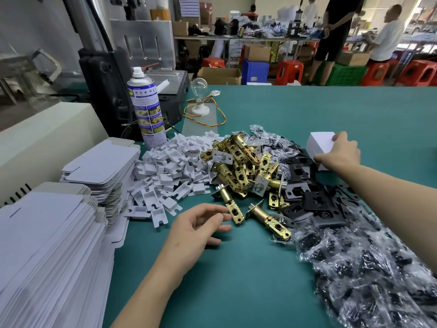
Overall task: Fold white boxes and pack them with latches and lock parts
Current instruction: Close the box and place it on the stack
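Right hand (340, 151) grips white box (319, 141), hiding corner; left hand (197, 229) idle.

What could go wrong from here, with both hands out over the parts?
The right hand grips the white box beside the heaped black plates. Its forearm crosses them and might sweep some off the heap. The left hand hovers open by a latch at the foot of the latch pile, so a careless grab could bring others sliding. The piles overlap, so a wrong part might get packed.
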Available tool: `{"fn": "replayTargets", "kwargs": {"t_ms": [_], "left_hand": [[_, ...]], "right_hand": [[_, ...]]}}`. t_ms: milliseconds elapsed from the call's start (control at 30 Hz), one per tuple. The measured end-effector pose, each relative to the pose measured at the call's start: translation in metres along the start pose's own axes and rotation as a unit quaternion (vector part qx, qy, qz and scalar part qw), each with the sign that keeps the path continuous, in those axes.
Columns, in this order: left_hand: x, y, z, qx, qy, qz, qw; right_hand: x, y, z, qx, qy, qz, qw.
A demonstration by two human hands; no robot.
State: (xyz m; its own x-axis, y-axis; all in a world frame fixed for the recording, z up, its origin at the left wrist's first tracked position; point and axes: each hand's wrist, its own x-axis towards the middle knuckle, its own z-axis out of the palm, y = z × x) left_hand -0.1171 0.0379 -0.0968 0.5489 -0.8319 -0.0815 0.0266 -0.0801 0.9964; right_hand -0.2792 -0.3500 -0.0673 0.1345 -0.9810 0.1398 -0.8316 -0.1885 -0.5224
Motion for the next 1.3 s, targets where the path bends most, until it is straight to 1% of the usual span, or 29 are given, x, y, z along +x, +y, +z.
{"fn": "replayTargets", "kwargs": {"t_ms": [100,200,300,400,500,567,700,833,933,1033,1100,1167,1233,1300], "left_hand": [[0.0,0.0,0.0,0.003,-0.002,0.0,1.0],[0.0,0.0,-0.001,0.004,-0.002,-0.001,1.0],[-0.001,0.0,-0.002,0.006,-0.001,-0.001,1.0],[0.0,-0.001,-0.002,0.004,0.001,-0.003,1.0],[0.001,-0.001,0.0,0.005,-0.001,-0.003,1.0],[0.001,-0.002,0.0,0.006,-0.003,-0.004,1.0],[0.001,-0.003,0.002,0.007,-0.006,-0.006,1.0],[0.0,-0.002,0.003,0.012,-0.009,-0.005,1.0],[0.0,-0.001,0.002,0.017,-0.003,-0.006,1.0],[-0.001,0.001,0.001,0.012,0.003,-0.011,1.0],[-0.001,0.001,0.001,0.011,0.002,-0.009,1.0],[-0.001,0.001,0.001,0.011,0.003,-0.009,1.0],[-0.001,0.001,0.001,0.012,0.006,-0.011,1.0],[-0.001,0.0,0.001,0.015,0.008,-0.008,1.0]], "right_hand": [[-0.004,0.0,-0.004,-0.012,-0.001,-0.013,1.0],[-0.01,0.003,-0.004,0.001,0.023,-0.024,0.999],[-0.014,0.01,-0.004,0.031,0.064,-0.018,0.997],[-0.013,0.015,-0.005,0.032,0.076,-0.002,0.997],[-0.01,0.019,-0.003,0.026,0.068,0.006,0.997],[-0.007,0.019,-0.005,0.017,0.049,0.001,0.999],[-0.005,0.015,-0.009,0.0,0.003,-0.022,1.0],[-0.008,0.009,0.0,0.01,-0.005,-0.041,0.999],[-0.012,0.004,0.0,0.0,-0.02,-0.029,0.999],[-0.024,-0.01,-0.007,-0.056,-0.019,-0.006,0.998],[-0.037,-0.03,-0.012,-0.045,0.019,-0.045,0.998],[-0.053,-0.061,-0.017,-0.001,0.053,-0.13,0.99],[-0.079,-0.101,-0.02,0.033,0.061,-0.225,0.972],[-0.114,-0.142,-0.018,0.053,0.043,-0.32,0.945]]}}
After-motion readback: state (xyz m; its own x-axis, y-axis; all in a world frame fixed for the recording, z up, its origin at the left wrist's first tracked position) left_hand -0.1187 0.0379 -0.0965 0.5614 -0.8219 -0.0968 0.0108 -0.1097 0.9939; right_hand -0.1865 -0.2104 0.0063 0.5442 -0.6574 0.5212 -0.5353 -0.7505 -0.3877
